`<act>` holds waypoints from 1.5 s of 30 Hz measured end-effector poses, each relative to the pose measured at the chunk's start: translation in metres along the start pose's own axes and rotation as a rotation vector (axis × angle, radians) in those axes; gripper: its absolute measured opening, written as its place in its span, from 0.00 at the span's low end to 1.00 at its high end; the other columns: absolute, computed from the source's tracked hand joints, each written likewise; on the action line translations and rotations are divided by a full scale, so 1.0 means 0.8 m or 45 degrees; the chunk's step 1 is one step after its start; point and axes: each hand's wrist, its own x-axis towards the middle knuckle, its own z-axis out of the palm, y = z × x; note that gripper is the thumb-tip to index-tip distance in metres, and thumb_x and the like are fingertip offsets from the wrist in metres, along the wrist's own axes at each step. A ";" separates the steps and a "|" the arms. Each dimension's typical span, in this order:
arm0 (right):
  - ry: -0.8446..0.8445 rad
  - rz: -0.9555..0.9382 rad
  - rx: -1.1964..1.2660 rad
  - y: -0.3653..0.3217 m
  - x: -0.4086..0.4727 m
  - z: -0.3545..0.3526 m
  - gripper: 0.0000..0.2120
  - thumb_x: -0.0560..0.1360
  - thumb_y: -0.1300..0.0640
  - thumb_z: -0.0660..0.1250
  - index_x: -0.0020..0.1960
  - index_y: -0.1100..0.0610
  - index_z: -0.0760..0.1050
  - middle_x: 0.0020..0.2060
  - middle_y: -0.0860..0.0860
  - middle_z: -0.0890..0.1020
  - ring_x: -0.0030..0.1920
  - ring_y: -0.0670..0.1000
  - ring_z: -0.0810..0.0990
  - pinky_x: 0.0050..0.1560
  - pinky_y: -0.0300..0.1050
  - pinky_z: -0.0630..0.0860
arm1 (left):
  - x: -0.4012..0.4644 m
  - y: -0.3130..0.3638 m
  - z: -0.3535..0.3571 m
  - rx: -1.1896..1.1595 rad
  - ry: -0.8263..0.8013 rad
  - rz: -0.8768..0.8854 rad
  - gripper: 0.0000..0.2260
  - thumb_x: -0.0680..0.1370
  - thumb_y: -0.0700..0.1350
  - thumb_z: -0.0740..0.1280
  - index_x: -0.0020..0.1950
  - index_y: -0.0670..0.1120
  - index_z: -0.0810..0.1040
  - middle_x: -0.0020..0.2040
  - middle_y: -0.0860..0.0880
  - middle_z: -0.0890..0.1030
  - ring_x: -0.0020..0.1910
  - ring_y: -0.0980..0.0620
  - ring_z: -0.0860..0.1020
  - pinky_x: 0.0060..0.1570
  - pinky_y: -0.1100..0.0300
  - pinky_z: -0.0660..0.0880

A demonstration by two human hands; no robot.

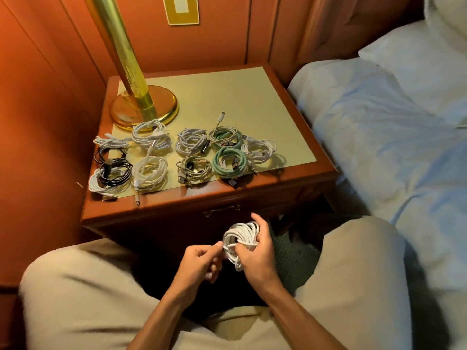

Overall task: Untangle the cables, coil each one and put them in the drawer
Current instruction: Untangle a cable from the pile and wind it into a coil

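Both hands grip a white coiled cable (pixel 240 242) (right hand (pixel 255 253) around it, left hand (pixel 199 261) pinching its end) before the closed wooden drawer (pixel 219 210); coiled cables (pixel 187 152) and a brass lamp base (pixel 144 107) crowd the worktop (pixel 252 102).

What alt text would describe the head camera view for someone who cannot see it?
Two hands, the left hand and right hand, hold a coiled white cable before a wooden nightstand. Coiled cables lie on top, beside a brass lamp.

Eleven coiled cables (pixel 191 141) on the nightstand (pixel 252 104), one white coil (pixel 238 242) held, one lamp (pixel 141 107).
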 end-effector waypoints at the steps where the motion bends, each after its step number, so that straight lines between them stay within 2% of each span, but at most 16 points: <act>1: -0.030 -0.020 0.016 0.002 -0.002 -0.003 0.36 0.69 0.74 0.68 0.68 0.46 0.66 0.56 0.51 0.80 0.54 0.48 0.82 0.57 0.44 0.79 | -0.002 0.003 0.002 -0.075 -0.070 -0.140 0.19 0.79 0.53 0.66 0.41 0.37 0.82 0.28 0.45 0.74 0.23 0.53 0.68 0.25 0.63 0.62; 6: -0.180 -0.048 0.002 0.014 -0.016 -0.007 0.34 0.69 0.64 0.72 0.69 0.43 0.67 0.52 0.50 0.82 0.52 0.47 0.83 0.53 0.44 0.81 | -0.002 0.009 -0.001 -0.063 -0.189 -0.358 0.16 0.79 0.54 0.67 0.44 0.41 0.82 0.33 0.46 0.76 0.26 0.54 0.71 0.25 0.64 0.63; 10: -0.340 0.033 -0.022 0.019 -0.024 -0.008 0.36 0.69 0.58 0.73 0.73 0.45 0.64 0.52 0.52 0.83 0.53 0.49 0.83 0.56 0.49 0.81 | -0.003 0.001 -0.001 -0.077 -0.185 -0.379 0.09 0.78 0.44 0.69 0.45 0.38 0.82 0.28 0.49 0.73 0.25 0.56 0.70 0.26 0.66 0.64; 14: -0.355 0.214 0.016 0.019 -0.012 -0.008 0.41 0.68 0.57 0.79 0.73 0.42 0.60 0.56 0.48 0.80 0.54 0.46 0.82 0.50 0.42 0.81 | -0.005 0.000 0.002 0.004 -0.124 -0.322 0.04 0.77 0.36 0.68 0.44 0.38 0.82 0.34 0.46 0.78 0.30 0.55 0.73 0.30 0.63 0.67; 18: -0.123 0.386 0.062 0.028 0.003 -0.001 0.39 0.60 0.59 0.78 0.68 0.48 0.67 0.56 0.54 0.80 0.54 0.51 0.83 0.51 0.50 0.83 | -0.008 0.003 0.007 -0.049 -0.119 -0.272 0.04 0.78 0.38 0.68 0.46 0.39 0.82 0.40 0.44 0.82 0.36 0.54 0.78 0.32 0.63 0.71; 22: 0.206 0.536 0.357 0.023 0.013 -0.001 0.23 0.70 0.71 0.69 0.62 0.57 0.70 0.48 0.59 0.82 0.39 0.51 0.86 0.39 0.50 0.83 | -0.010 0.005 0.014 -0.358 -0.292 -0.240 0.09 0.76 0.43 0.72 0.50 0.39 0.80 0.51 0.40 0.83 0.47 0.49 0.81 0.42 0.59 0.77; 25: 0.413 0.581 0.422 0.026 0.026 -0.009 0.18 0.73 0.71 0.66 0.61 0.60 0.70 0.48 0.63 0.82 0.37 0.53 0.83 0.37 0.47 0.79 | -0.014 0.011 0.018 -0.653 -0.396 -0.245 0.07 0.75 0.47 0.71 0.42 0.45 0.78 0.59 0.41 0.81 0.49 0.49 0.80 0.46 0.56 0.76; 27: 0.597 0.620 0.437 0.030 0.037 -0.025 0.15 0.74 0.69 0.65 0.59 0.60 0.71 0.52 0.65 0.80 0.42 0.57 0.80 0.40 0.49 0.78 | -0.012 0.017 0.011 -0.845 -0.373 -0.268 0.15 0.81 0.50 0.64 0.36 0.46 0.76 0.61 0.40 0.80 0.46 0.48 0.79 0.43 0.54 0.76; 29: 0.765 0.695 0.534 0.028 0.049 -0.046 0.14 0.75 0.69 0.64 0.59 0.60 0.70 0.47 0.61 0.79 0.39 0.56 0.78 0.34 0.46 0.73 | -0.011 0.020 0.006 -0.833 -0.335 -0.258 0.19 0.82 0.51 0.58 0.35 0.44 0.74 0.57 0.38 0.81 0.44 0.47 0.80 0.40 0.55 0.77; 32: 0.833 0.759 0.803 0.020 0.062 -0.062 0.10 0.74 0.69 0.63 0.55 0.62 0.70 0.39 0.57 0.76 0.33 0.52 0.76 0.33 0.45 0.73 | -0.012 0.012 0.013 -0.730 -0.217 -0.302 0.09 0.80 0.44 0.61 0.43 0.40 0.73 0.49 0.36 0.82 0.43 0.43 0.83 0.38 0.56 0.80; 34: 0.783 0.767 0.913 0.013 0.064 -0.062 0.05 0.72 0.69 0.63 0.46 0.63 0.72 0.36 0.55 0.75 0.32 0.50 0.75 0.33 0.45 0.73 | -0.009 0.006 0.017 -0.898 -0.070 -0.406 0.03 0.78 0.35 0.63 0.47 0.35 0.75 0.50 0.34 0.83 0.43 0.42 0.84 0.39 0.57 0.82; 37: 0.636 0.750 1.054 0.005 0.056 -0.060 0.07 0.70 0.68 0.60 0.35 0.59 0.67 0.30 0.53 0.71 0.28 0.49 0.71 0.32 0.43 0.70 | -0.002 0.009 0.014 -1.313 0.025 -0.541 0.11 0.75 0.30 0.61 0.55 0.27 0.74 0.51 0.31 0.82 0.41 0.42 0.85 0.43 0.56 0.82; 39: 0.545 0.714 1.188 -0.002 0.049 -0.057 0.10 0.68 0.67 0.58 0.32 0.56 0.62 0.27 0.52 0.68 0.24 0.47 0.70 0.32 0.42 0.69 | 0.002 0.009 0.010 -1.374 0.095 -0.609 0.10 0.81 0.32 0.57 0.57 0.32 0.75 0.44 0.37 0.84 0.31 0.48 0.83 0.34 0.62 0.81; 41: 0.446 0.695 1.293 -0.008 0.043 -0.053 0.08 0.64 0.66 0.57 0.32 0.55 0.60 0.24 0.51 0.67 0.22 0.47 0.69 0.32 0.41 0.69 | 0.005 0.000 0.011 -1.173 0.187 -0.670 0.10 0.84 0.38 0.56 0.54 0.39 0.77 0.31 0.45 0.77 0.18 0.57 0.71 0.16 0.68 0.68; 43: 0.353 0.711 1.329 -0.011 0.036 -0.046 0.07 0.61 0.64 0.58 0.31 0.55 0.60 0.22 0.51 0.67 0.23 0.49 0.69 0.32 0.39 0.69 | 0.004 -0.006 0.017 -0.966 0.200 -0.701 0.12 0.84 0.44 0.58 0.47 0.39 0.76 0.23 0.50 0.65 0.14 0.59 0.61 0.13 0.68 0.57; 45: 0.262 0.749 1.280 -0.013 0.029 -0.038 0.04 0.60 0.63 0.59 0.30 0.57 0.63 0.21 0.52 0.68 0.26 0.52 0.69 0.36 0.42 0.70 | 0.003 -0.010 0.023 -0.792 0.147 -0.704 0.14 0.84 0.46 0.60 0.42 0.39 0.74 0.20 0.50 0.62 0.15 0.58 0.59 0.14 0.67 0.55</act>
